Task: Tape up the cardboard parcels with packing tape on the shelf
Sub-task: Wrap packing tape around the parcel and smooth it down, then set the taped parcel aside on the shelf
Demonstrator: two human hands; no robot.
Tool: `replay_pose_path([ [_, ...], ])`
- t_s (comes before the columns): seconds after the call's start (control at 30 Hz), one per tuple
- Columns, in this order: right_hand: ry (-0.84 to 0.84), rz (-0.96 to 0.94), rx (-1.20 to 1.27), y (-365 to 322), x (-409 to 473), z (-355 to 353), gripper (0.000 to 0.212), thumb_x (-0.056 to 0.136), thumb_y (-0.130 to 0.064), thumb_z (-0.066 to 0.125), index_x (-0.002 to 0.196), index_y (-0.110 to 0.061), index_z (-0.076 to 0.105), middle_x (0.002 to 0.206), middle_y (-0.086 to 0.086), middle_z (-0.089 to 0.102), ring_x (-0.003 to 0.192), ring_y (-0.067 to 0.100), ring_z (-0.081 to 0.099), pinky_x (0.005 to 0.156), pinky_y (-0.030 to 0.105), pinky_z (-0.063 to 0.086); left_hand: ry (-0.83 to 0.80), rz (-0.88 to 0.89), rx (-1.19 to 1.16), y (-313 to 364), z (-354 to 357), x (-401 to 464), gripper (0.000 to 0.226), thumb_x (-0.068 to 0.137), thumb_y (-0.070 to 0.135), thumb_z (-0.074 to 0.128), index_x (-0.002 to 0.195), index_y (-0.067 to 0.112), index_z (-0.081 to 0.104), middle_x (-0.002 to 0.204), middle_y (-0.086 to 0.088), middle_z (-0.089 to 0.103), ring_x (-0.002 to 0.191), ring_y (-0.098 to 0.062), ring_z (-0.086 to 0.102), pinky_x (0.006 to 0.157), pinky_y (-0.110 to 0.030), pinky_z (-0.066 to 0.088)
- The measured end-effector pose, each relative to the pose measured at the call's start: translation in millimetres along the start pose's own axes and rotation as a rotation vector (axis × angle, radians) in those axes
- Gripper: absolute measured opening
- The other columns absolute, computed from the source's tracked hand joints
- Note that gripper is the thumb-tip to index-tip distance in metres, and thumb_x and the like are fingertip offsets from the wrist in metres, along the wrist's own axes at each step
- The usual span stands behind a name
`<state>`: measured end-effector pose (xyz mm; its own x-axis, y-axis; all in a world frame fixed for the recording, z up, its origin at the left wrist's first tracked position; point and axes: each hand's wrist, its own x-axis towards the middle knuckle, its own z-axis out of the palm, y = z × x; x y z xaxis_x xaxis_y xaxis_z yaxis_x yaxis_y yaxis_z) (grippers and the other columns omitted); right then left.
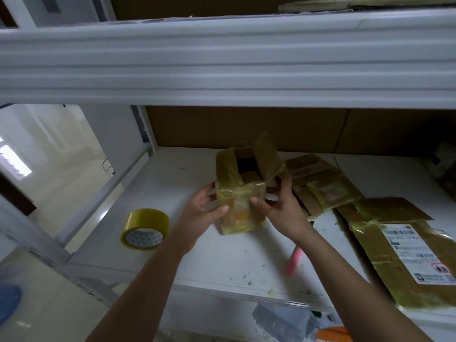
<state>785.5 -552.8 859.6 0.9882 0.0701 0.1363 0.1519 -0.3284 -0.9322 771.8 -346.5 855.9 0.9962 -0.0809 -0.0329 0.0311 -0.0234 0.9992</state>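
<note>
A small cardboard parcel (pixel 240 193), wrapped in yellowish tape, stands on the white shelf (pixel 172 193) with its top flaps open. My left hand (pixel 206 208) grips its left side, thumb on the front face. My right hand (pixel 278 203) grips its right side, fingers behind the raised right flap. A roll of yellow packing tape (pixel 145 228) lies on the shelf to the left of the parcel, apart from both hands.
Flattened taped cardboard (pixel 320 183) lies right of the parcel, and a flat parcel with a white label (pixel 404 253) lies at the right edge. A pink object (pixel 294 260) rests under my right forearm. The upper shelf beam (pixel 222 62) hangs overhead.
</note>
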Motion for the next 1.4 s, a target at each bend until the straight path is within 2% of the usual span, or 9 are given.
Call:
replay_pose_path([
  [0.23,0.09,-0.119,0.056,15,-13,2,0.091,0.086,-0.021,0.072,0.148,-0.034,0.007,0.128,-0.028,0.045,0.113,0.006,0.06,0.086,0.022,0.055,0.042,-0.035,-0.024,-5,12,-5,0.064,0.085,0.014,0.074,0.142,0.025,0.047,0.131,-0.001,0.06,0.12,-0.018,0.06,0.081,-0.028,0.058],
  [0.37,0.252,-0.314,-0.119,16,-18,7,0.096,0.088,-0.016,0.071,0.148,-0.046,0.004,0.147,-0.007,0.04,0.12,0.008,0.053,0.091,0.021,0.052,0.049,-0.048,-0.011,-6,15,-5,0.061,0.085,0.017,0.074,0.139,0.028,0.048,0.134,-0.001,0.058,0.122,-0.019,0.058,0.086,-0.033,0.058],
  [0.53,0.213,-0.293,-0.257,24,-20,14,0.057,0.088,-0.014,0.071,0.14,-0.024,0.05,0.12,0.003,0.064,0.1,0.009,0.059,0.089,0.035,0.056,0.035,-0.069,0.001,-8,8,-5,0.059,0.085,0.018,0.074,0.137,0.029,0.049,0.134,-0.003,0.059,0.121,-0.02,0.059,0.091,-0.039,0.056],
  [0.63,0.251,-0.218,-0.239,22,-25,19,0.058,0.088,-0.016,0.071,0.141,-0.025,0.049,0.113,0.003,0.069,0.095,0.008,0.063,0.085,0.022,0.052,0.014,-0.081,0.006,-9,5,-4,0.051,0.084,0.018,0.075,0.126,0.036,0.052,0.132,0.0,0.06,0.118,-0.019,0.06,0.089,-0.035,0.057],
  [0.93,0.383,-0.186,-0.179,15,-29,26,0.04,0.091,-0.012,0.066,0.129,-0.025,0.061,0.105,-0.002,0.071,0.096,0.007,0.065,0.089,0.04,0.055,-0.043,-0.061,0.063,-5,-7,5,0.056,0.081,0.026,0.078,0.131,0.036,0.054,0.127,0.007,0.062,0.119,-0.015,0.06,0.095,-0.043,0.054],
  [1.03,0.432,-0.191,-0.191,6,-31,21,0.041,0.092,-0.012,0.065,0.127,-0.032,0.061,0.1,-0.006,0.069,0.091,0.002,0.063,0.085,0.029,0.054,-0.075,-0.013,0.099,5,-6,7,0.059,0.079,0.032,0.08,0.133,0.037,0.055,0.122,0.013,0.065,0.114,-0.007,0.061,0.097,-0.043,0.054],
  [1.13,0.512,-0.206,-0.204,-6,-37,9,0.043,0.091,-0.006,0.065,0.127,-0.028,0.062,0.096,0.0,0.07,0.085,0.005,0.065,0.076,0.016,0.052,-0.13,0.041,0.084,17,1,7,0.058,0.083,0.016,0.076,0.136,0.026,0.054,0.122,0.006,0.065,0.1,-0.005,0.068,0.088,-0.029,0.057],
  [1.23,0.619,-0.218,-0.234,-15,-52,-17,0.044,0.089,-0.002,0.066,0.126,-0.023,0.062,0.087,0.004,0.07,0.073,0.009,0.064,0.068,0.026,0.052,-0.197,0.094,0.133,25,21,11,0.056,0.086,0.004,0.072,0.136,0.019,0.053,0.124,0.004,0.062,0.09,-0.003,0.069,0.073,-0.013,0.053],
  [1.4,0.787,-0.193,-0.293,-21,-93,-85,0.045,0.088,0.004,0.065,0.125,-0.022,0.063,0.088,-0.001,0.069,0.075,0.005,0.064,0.068,0.023,0.052,-0.346,0.203,0.399,20,87,22,0.056,0.085,0.013,0.074,0.136,0.022,0.052,0.132,0.005,0.053,0.111,-0.011,0.056,0.084,-0.019,0.052],
])
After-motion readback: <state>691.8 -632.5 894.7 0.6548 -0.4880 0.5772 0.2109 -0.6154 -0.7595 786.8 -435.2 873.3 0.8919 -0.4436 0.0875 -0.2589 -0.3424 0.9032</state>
